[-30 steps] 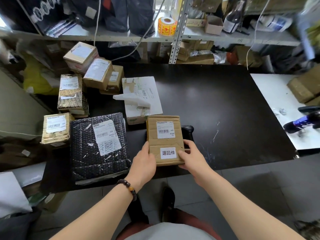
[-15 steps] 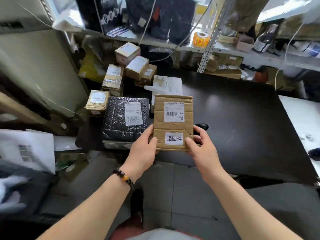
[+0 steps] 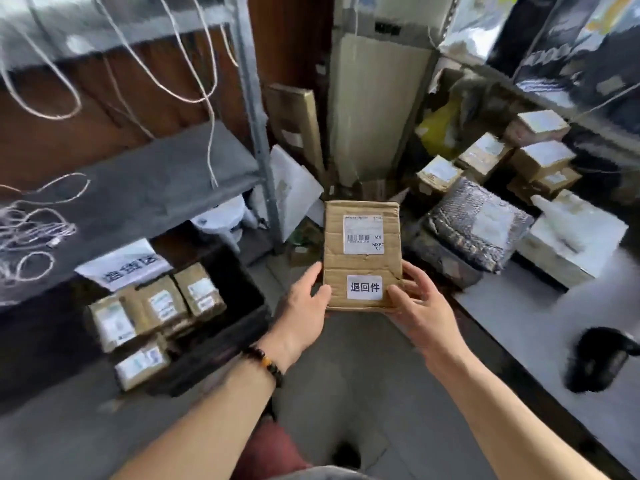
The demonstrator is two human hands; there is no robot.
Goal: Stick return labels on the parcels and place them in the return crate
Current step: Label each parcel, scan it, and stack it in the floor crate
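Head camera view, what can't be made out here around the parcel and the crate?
Head view, shipping label on the parcel: fine print too small.
Head view, parcel's underside: hidden by the parcel itself.
Head view, white sign by the crate: characters smeared by motion blur.
Head view, black object on the table: blurred, unidentifiable.

A parcel stockroom: metal shelving [image 3: 254,109], labelled cartons [image 3: 540,157] piled on the bench [image 3: 512,306], a crate [image 3: 221,344] holding parcels
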